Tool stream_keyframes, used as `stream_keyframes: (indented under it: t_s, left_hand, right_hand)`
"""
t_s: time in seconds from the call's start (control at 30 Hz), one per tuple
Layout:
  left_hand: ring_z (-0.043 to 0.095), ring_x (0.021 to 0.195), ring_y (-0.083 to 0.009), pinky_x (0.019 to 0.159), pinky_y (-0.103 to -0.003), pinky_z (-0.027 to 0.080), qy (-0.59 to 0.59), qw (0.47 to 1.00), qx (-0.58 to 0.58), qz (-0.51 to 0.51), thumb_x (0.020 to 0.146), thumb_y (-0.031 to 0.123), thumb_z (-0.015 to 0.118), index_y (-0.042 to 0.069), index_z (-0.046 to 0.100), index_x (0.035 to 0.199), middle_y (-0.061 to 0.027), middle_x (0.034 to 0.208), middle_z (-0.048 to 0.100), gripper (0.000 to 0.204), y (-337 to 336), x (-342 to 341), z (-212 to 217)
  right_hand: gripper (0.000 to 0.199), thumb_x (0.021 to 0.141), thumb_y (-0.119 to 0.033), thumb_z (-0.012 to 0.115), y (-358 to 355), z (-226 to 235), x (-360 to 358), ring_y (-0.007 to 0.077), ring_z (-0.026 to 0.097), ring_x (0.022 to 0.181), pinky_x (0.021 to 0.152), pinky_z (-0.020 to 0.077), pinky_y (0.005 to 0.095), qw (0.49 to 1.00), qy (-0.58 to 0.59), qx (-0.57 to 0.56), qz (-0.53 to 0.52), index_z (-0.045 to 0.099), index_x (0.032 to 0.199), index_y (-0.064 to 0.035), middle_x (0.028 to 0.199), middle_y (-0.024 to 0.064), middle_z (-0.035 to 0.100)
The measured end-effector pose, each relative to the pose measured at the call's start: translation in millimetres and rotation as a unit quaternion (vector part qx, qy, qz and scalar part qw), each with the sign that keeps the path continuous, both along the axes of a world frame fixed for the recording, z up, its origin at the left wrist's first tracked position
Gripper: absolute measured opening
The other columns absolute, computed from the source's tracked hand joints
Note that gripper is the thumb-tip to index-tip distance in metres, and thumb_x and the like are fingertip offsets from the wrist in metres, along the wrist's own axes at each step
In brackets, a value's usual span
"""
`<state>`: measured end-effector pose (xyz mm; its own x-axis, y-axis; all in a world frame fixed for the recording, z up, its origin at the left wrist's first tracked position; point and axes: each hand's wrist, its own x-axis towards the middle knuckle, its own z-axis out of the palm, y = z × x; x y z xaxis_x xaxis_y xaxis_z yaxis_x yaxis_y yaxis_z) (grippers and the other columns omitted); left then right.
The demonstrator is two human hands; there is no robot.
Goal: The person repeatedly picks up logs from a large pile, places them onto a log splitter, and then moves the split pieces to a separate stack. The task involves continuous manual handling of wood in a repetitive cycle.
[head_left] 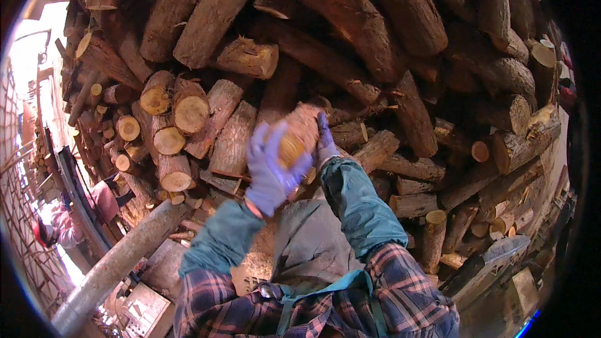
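Between my two gloved hands is a short log (303, 126) with rough reddish bark, its pale cut end turned toward me. My left hand (273, 166), in a purple glove, presses against that cut end with fingers spread around it, slightly blurred. On the log's right side lies my right hand (325, 139), also gloved, its fingers partly hidden behind the bark. Both forearms wear green sleeve covers over plaid. The log is in front of a large heap of cut logs (228, 138).
Logs rise in a tall pile ahead and on both sides. A thick metal pipe (122, 263) slants across the lower left, near a metal box (145, 310). At the lower right stands a dark metal-edged piece (488, 266). Another person (66, 225) is at the far left.
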<state>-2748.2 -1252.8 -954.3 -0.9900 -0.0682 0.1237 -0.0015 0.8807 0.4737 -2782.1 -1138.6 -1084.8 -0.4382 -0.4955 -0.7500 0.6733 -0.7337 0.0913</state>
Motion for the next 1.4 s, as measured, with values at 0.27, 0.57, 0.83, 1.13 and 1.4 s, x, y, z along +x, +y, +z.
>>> stream_keyframes:
  t_s: [0.27, 0.57, 0.83, 1.13, 1.4]
  left_hand:
    - [0.058, 0.108, -0.0252, 0.097, -0.042, 0.046, -0.359, 0.741, 0.547, 0.152, 0.09, 0.043, 0.075, 0.013, 0.063, 0.127, -0.0072, 0.112, 0.063, 0.049, 41, 128, -1]
    - [0.06, 0.121, -0.0298, 0.107, -0.046, 0.047, -0.415, 0.385, 0.795, 0.22, 0.093, 0.062, 0.061, 0.008, 0.057, 0.14, -0.011, 0.136, 0.063, 0.072, 109, 144, -86]
    - [0.059, 0.116, -0.0256, 0.103, -0.041, 0.048, -0.377, 0.399, 0.834, -0.053, 0.103, 0.045, 0.05, 0.01, 0.051, 0.142, -0.0096, 0.134, 0.059, 0.052, 212, 89, 2]
    - [0.042, 0.14, -0.0279, 0.117, -0.047, 0.035, -0.346, 0.41, 0.687, -0.49, 0.103, 0.041, 0.053, 0.005, 0.032, 0.155, -0.0121, 0.154, 0.042, 0.067, 432, 224, 159]
    - [0.065, 0.114, -0.0212, 0.102, -0.035, 0.051, -0.611, 0.499, 0.424, -0.444, 0.104, 0.017, 0.058, 0.001, 0.061, 0.132, -0.0111, 0.123, 0.068, 0.033, 444, 299, 159]
  right_hand:
    - [0.067, 0.094, -0.054, 0.063, 136, 35, 95, 0.0282, 0.06, 0.124, 0.11, 0.0457, 0.044, 0.982, -0.034, -0.041, 0.18, 0.055, 0.143, -0.0088, 0.138, 0.0119, 0.061]
    - [0.088, 0.091, -0.043, 0.071, 193, 168, 225, 0.0236, 0.047, 0.136, 0.115, 0.0376, 0.0418, 0.965, 0.152, 0.144, 0.155, 0.026, 0.159, -0.0098, 0.152, 0.0108, 0.044]
    - [0.114, 0.078, -0.04, 0.086, 294, 280, 275, 0.022, 0.038, 0.142, 0.12, 0.0281, 0.039, 0.914, 0.322, 0.247, -0.011, 0.015, 0.161, -0.0068, 0.156, 0.0111, 0.038]
    - [0.109, 0.066, -0.026, 0.092, 517, 476, 481, 0.0244, 0.044, 0.137, 0.117, 0.035, 0.0367, 0.602, 0.411, 0.685, 0.014, 0.033, 0.157, -0.0112, 0.151, 0.0137, 0.046]
    - [0.092, 0.06, -0.025, 0.089, 574, 369, 715, 0.0346, 0.052, 0.132, 0.116, 0.0385, 0.0428, 0.391, -0.001, 0.905, 0.165, 0.054, 0.145, -0.0181, 0.142, 0.0119, 0.056]
